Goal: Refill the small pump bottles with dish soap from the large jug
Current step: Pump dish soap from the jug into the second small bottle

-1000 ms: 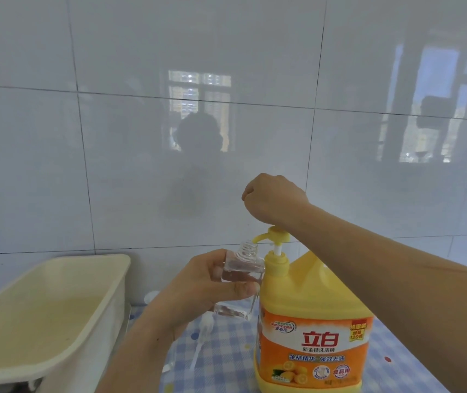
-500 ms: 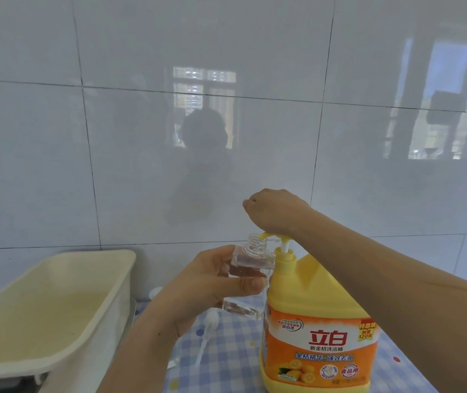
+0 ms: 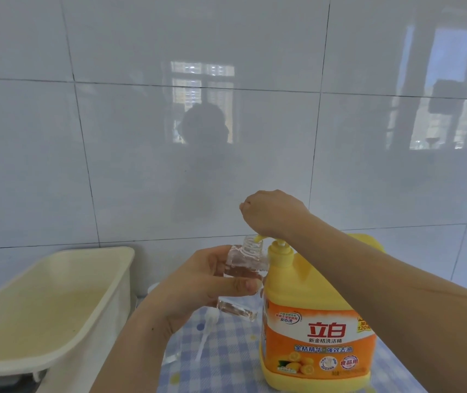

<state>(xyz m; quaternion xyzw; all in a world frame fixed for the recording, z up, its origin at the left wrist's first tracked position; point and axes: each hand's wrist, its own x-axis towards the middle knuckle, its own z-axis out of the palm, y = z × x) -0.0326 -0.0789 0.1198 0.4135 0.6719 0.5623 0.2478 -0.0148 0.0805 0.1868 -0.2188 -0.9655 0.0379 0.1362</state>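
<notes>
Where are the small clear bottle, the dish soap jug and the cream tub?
small clear bottle (image 3: pixel 243 259): head view, upper body below the neck.
dish soap jug (image 3: pixel 323 331): head view, orange label.
cream tub (image 3: pixel 99 251): head view, far rim.

The one camera sits on the person's head and looks forward and a little down. It is very close. The left hand (image 3: pixel 198 282), holding a small bottle (image 3: pixel 243 262), and the right hand (image 3: pixel 272 211) reach in from the bottom edge. The big jug (image 3: pixel 317 330) stands right in front, low in the view, on the checked surface (image 3: pixel 226 364). The white tiled wall (image 3: pixel 141 137) fills the top part, straight ahead and near.
</notes>
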